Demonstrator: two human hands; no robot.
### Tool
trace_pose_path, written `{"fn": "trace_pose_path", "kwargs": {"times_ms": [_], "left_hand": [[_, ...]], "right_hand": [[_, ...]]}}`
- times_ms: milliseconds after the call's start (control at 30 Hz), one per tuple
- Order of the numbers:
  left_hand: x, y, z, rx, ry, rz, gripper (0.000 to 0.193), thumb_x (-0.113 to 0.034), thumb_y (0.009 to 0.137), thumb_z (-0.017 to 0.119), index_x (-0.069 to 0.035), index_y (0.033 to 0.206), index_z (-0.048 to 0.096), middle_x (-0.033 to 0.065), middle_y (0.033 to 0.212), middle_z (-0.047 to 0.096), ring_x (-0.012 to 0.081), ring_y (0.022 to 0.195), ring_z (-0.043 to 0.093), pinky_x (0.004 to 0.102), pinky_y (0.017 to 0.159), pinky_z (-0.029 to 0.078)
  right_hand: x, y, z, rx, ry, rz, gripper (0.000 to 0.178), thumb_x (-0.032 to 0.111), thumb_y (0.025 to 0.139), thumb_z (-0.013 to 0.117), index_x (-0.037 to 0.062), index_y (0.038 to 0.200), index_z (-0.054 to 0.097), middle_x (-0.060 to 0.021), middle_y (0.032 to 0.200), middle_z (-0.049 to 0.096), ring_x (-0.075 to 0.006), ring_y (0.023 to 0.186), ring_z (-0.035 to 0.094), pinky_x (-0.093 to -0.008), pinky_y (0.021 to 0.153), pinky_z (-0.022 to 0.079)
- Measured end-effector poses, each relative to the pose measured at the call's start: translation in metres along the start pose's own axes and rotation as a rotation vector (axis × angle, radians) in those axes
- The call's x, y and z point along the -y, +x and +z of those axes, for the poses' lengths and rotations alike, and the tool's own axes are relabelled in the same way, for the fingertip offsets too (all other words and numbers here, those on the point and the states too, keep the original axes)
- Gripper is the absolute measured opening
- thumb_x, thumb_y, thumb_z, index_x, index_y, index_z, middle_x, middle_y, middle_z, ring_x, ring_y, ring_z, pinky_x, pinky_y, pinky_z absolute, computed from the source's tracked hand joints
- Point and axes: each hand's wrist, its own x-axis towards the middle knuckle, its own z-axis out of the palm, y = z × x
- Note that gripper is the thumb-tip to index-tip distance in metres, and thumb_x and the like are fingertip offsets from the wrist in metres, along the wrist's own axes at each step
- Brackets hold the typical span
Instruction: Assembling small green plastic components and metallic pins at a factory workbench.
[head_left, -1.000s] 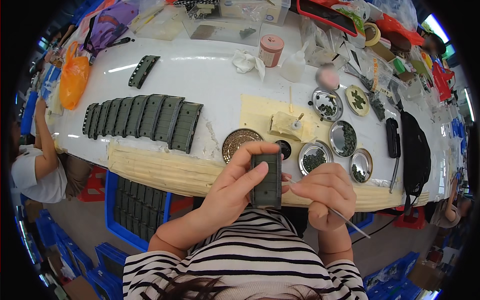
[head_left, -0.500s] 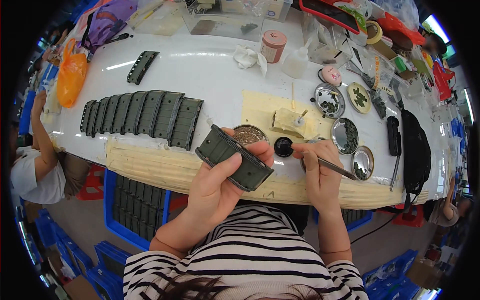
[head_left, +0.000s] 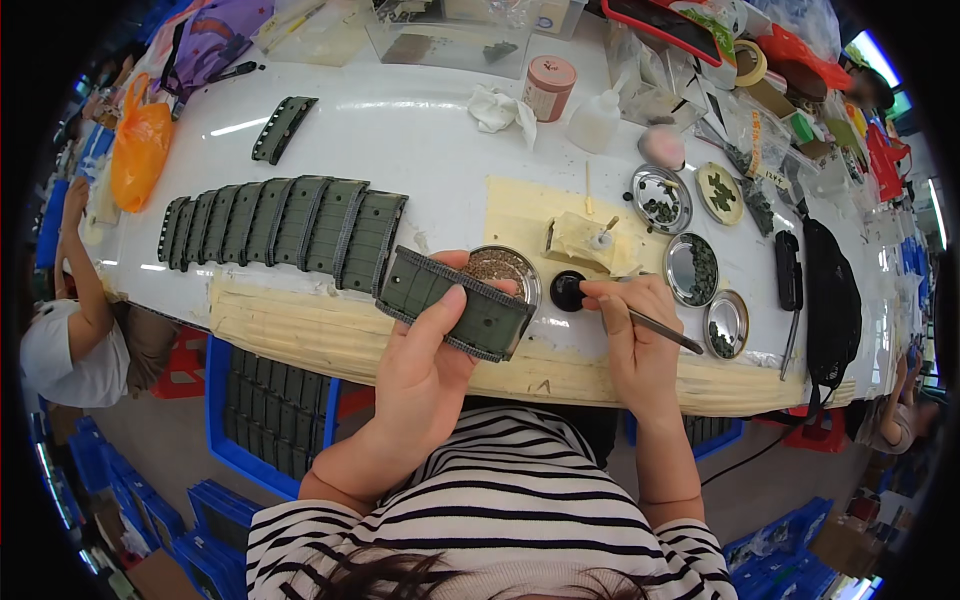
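Observation:
My left hand [head_left: 418,375] grips a dark green rectangular panel [head_left: 410,285] with ridged edges, thumb across its face and fingers behind it. The panel is tilted over the table's front edge, partly in front of a round metal dish of brown grains [head_left: 515,262]. In my right hand [head_left: 645,345] is a pair of metal tweezers [head_left: 668,333], its rear end pointing out to the right. The fingertips of that hand are beside a small black round pot [head_left: 566,290]; the tweezer tips are hard to make out there. A cream-coloured block with a peg [head_left: 580,242] stands just behind.
Similar green panels [head_left: 285,225] lie in an overlapping row at left, a single one [head_left: 284,130] farther back. Metal dishes of small green pieces [head_left: 718,270] stand at right, beside a black pouch [head_left: 833,300]. A blue crate [head_left: 216,400] of panels sits below the table.
My left hand has shifted slightly left and turned the panel to a flatter angle. The right hand with the tweezers stays almost in place by the black pot.

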Motion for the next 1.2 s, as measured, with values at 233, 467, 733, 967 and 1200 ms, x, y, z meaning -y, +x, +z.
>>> {"fn": "trace_pose_path", "kwargs": {"times_ms": [233,467,733,967,1200], "left_hand": [[-0.001,-0.001,-0.001,-0.022,-0.034,-0.056,0.035,-0.012,0.096,0.049,-0.007,0.13,0.041,0.0156,0.117,0.06,0.0203,0.109,0.059,0.0356,0.092,0.05],[0.0,-0.002,0.001,-0.042,-0.026,-0.07,0.036,-0.01,0.095,0.05,-0.006,0.13,0.042,0.0148,0.117,0.06,0.0193,0.107,0.061,0.0327,0.089,0.053],[0.001,0.0,0.001,-0.036,-0.057,-0.095,0.034,-0.01,0.095,0.052,-0.008,0.128,0.045,0.009,0.114,0.06,0.0162,0.104,0.062,0.0302,0.083,0.056],[-0.001,0.002,0.011,-0.014,-0.151,-0.213,0.03,-0.013,0.094,0.053,-0.01,0.123,0.05,0.0042,0.11,0.061,0.0114,0.097,0.063,0.0249,0.079,0.055],[0.001,0.0,0.011,0.02,-0.149,-0.183,0.031,-0.012,0.094,0.052,-0.007,0.124,0.05,0.0071,0.11,0.063,0.0138,0.099,0.063,0.0261,0.083,0.055]], "right_hand": [[0.0,0.0,0.001,-0.008,0.016,-0.003,0.014,0.014,0.09,0.061,0.0034,0.09,0.069,-0.0056,0.076,0.063,-0.0232,0.072,0.049,-0.0329,0.07,0.038],[0.001,0.001,0.001,-0.008,0.034,-0.027,0.013,0.013,0.089,0.061,0.003,0.09,0.07,-0.0064,0.074,0.063,-0.0229,0.071,0.049,-0.0329,0.068,0.039],[0.014,0.0,-0.012,-0.075,0.164,-0.088,0.021,0.018,0.093,0.055,0.0031,0.093,0.07,-0.0047,0.076,0.065,-0.0208,0.075,0.05,-0.0328,0.071,0.041],[0.037,0.002,-0.009,-0.116,0.455,-0.275,0.038,0.03,0.099,0.045,0.0005,0.098,0.069,-0.0113,0.088,0.065,-0.0242,0.086,0.057,-0.0346,0.078,0.045],[0.036,-0.001,-0.001,-0.091,0.604,-0.2,0.04,0.029,0.099,0.043,-0.0026,0.102,0.068,-0.0167,0.102,0.063,-0.0234,0.093,0.062,-0.0324,0.081,0.049]]}}
